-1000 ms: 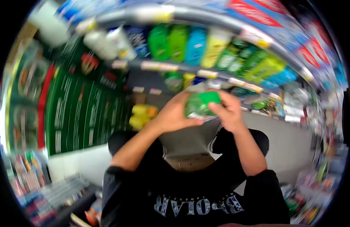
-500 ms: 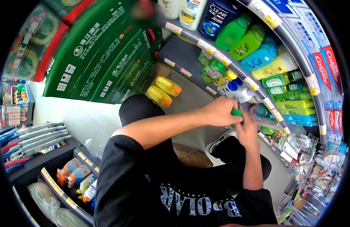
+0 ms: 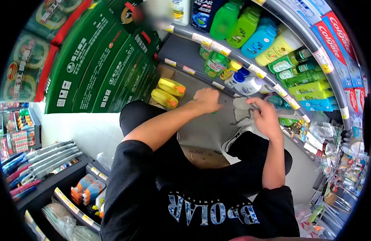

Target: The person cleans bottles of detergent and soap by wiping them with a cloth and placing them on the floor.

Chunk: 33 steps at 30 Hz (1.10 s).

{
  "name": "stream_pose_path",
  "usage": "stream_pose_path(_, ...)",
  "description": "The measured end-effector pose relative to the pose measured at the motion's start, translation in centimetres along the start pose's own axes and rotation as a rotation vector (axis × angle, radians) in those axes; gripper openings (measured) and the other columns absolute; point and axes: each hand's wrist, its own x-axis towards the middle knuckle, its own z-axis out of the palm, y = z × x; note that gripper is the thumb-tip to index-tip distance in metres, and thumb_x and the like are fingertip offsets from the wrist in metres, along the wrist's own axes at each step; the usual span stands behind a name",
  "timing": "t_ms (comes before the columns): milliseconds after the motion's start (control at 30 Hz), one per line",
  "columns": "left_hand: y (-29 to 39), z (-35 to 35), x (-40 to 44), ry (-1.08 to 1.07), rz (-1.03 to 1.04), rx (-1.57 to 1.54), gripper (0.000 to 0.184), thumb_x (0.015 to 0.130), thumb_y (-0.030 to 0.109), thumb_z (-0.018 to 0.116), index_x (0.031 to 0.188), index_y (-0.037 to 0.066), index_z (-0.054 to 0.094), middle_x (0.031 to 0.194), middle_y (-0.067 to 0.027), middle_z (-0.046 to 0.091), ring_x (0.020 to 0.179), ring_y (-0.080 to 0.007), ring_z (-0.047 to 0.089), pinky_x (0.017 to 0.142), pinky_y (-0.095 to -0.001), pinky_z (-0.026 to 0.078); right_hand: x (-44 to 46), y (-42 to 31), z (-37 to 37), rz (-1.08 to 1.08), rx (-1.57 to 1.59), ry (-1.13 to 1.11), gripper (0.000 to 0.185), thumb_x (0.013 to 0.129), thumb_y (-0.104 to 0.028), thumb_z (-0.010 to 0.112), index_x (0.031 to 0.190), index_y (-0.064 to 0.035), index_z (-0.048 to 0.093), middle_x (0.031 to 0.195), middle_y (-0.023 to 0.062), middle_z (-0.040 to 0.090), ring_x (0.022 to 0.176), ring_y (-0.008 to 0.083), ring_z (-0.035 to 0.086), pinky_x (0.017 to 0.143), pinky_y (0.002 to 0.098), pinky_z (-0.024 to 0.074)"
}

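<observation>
My left hand (image 3: 207, 100) is closed in a fist above the grey bottom shelf (image 3: 193, 128). A sliver of green shows under its fingers, part of a small green object mostly hidden by the hand. My right hand (image 3: 267, 118) pinches a greyish-white cloth (image 3: 242, 109) with a dark edge, which hangs to the left of the fingers. Two yellow bottles with orange caps (image 3: 171, 87) stand beyond my left hand, near the cartons. Past the cloth, a white bottle (image 3: 249, 85) and a green bottle (image 3: 216, 64) stand on the lower shelf.
Green cartons (image 3: 85, 60) are stacked at the left. Shampoo bottles (image 3: 257, 42) and Colgate boxes (image 3: 330, 44) fill the upper shelves. A cardboard box (image 3: 203, 156) lies between my legs. Low bins with spray bottles (image 3: 87, 188) sit behind at the left.
My hands were together around the green object. They have moved apart, the left one leftward with the green thing, and the cloth now shows in the right. The view has shifted slightly.
</observation>
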Motion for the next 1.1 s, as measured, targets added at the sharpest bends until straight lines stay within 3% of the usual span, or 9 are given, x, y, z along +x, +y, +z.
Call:
stream_pose_path(167,-1.1,2.2,1.9,-0.066,-0.058,0.003,0.047,0.08,0.045,0.075,0.094,0.0,0.074,0.099,-0.0268,0.071,0.097,-0.0423,0.069,0.087,-0.0491,0.055,0.3,-1.3,-0.8,-0.081,0.057,0.007,0.033,0.079,0.006,0.05,0.107,-0.0029,0.065,0.078,0.0248,0.062,0.066,0.0366,0.061,0.064,0.0412,0.0478)
stream_pose_path(200,-1.0,2.3,2.2,-0.088,-0.069,-0.001,0.047,0.079,0.045,0.075,0.095,0.0,0.074,0.1,-0.0268,0.071,0.098,-0.0423,0.069,0.087,-0.0488,0.055,0.3,-2.1,-1.6,0.019,0.013,-0.061,0.034,0.079,0.007,0.05,0.108,-0.0023,0.064,0.084,0.0265,0.064,0.073,0.0405,0.064,0.069,0.0436,0.0496)
stream_pose_path(300,-2.3,3.7,3.9,-0.08,-0.072,-0.032,0.046,0.079,0.042,0.076,0.097,0.0,0.074,0.1,-0.0253,0.071,0.098,-0.0421,0.068,0.089,-0.0478,0.055,0.3,-1.4,-1.6,-0.163,0.0,0.057,0.034,0.079,0.006,0.05,0.109,-0.0016,0.064,0.089,0.0275,0.066,0.082,0.0425,0.065,0.075,0.0455,0.0506)
stream_pose_path(400,-3.9,6.0,5.6,-0.162,-0.068,0.018,0.045,0.08,0.038,0.077,0.103,0.0,0.073,0.109,-0.0242,0.071,0.104,-0.039,0.068,0.09,-0.0456,0.055,0.3,-1.8,-2.6,-0.095,0.012,-0.003,0.034,0.08,0.005,0.049,0.11,-0.0008,0.064,0.095,0.028,0.066,0.088,0.0444,0.065,0.08,0.0466,0.0506)
stream_pose_path(700,-9.5,9.4,8.9,-0.124,-0.032,-0.092,0.05,0.077,0.029,0.078,0.118,0.002,0.067,0.116,-0.023,0.068,0.111,-0.0377,0.065,0.097,-0.0448,0.051,0.6,-2.8,-4.6,0.01,0.036,-0.08,0.016,0.084,-0.005,0.054,0.095,-0.0041,0.066,0.077,0.0233,0.066,0.076,0.0426,0.065,0.07,0.05,0.0505)
stream_pose_path(800,-10.6,8.9,9.6,-0.133,-0.119,0.008,0.049,0.077,0.027,0.076,0.119,0.002,0.067,0.115,-0.0224,0.069,0.108,-0.0376,0.066,0.096,-0.0436,0.051,0.8,-2.7,-4.8,0.003,0.019,-0.053,0.016,0.085,-0.006,0.055,0.096,-0.0041,0.067,0.078,0.0234,0.066,0.077,0.0429,0.065,0.07,0.0501,0.0505)
stream_pose_path(933,-11.1,7.7,8.3,-0.139,-0.096,-0.131,0.044,0.079,0.023,0.07,0.118,0.002,0.069,0.113,-0.0238,0.07,0.106,-0.0373,0.067,0.094,-0.0433,0.052,1.3,-1.7,-4.3,-0.082,0.031,-0.009,0.016,0.085,-0.009,0.056,0.096,-0.0043,0.067,0.08,0.0227,0.067,0.078,0.0431,0.065,0.072,0.0508,0.0512)
stream_pose_path(1033,-15.8,7.7,10.0,-0.113,-0.135,-0.17,0.041,0.079,0.018,0.065,0.116,0.002,0.069,0.115,-0.0237,0.07,0.105,-0.0386,0.068,0.093,-0.0447,0.052,1.5,-0.9,-4.2,-0.079,-0.009,-0.027,0.015,0.084,-0.01,0.057,0.095,-0.0055,0.066,0.084,0.0208,0.067,0.083,0.0414,0.065,0.075,0.052,0.0501)
stream_pose_path(1100,-16.2,2.8,10.5,-0.15,-0.237,0.246,0.038,0.08,0.017,0.065,0.115,0.003,0.069,0.117,-0.023,0.069,0.106,-0.0393,0.068,0.095,-0.0455,0.052,1.5,-1.2,-4.3,-0.091,0.009,-0.032,0.015,0.085,-0.013,0.057,0.094,-0.0049,0.066,0.083,0.0245,0.068,0.079,0.0445,0.067,0.073,0.055,0.0522)
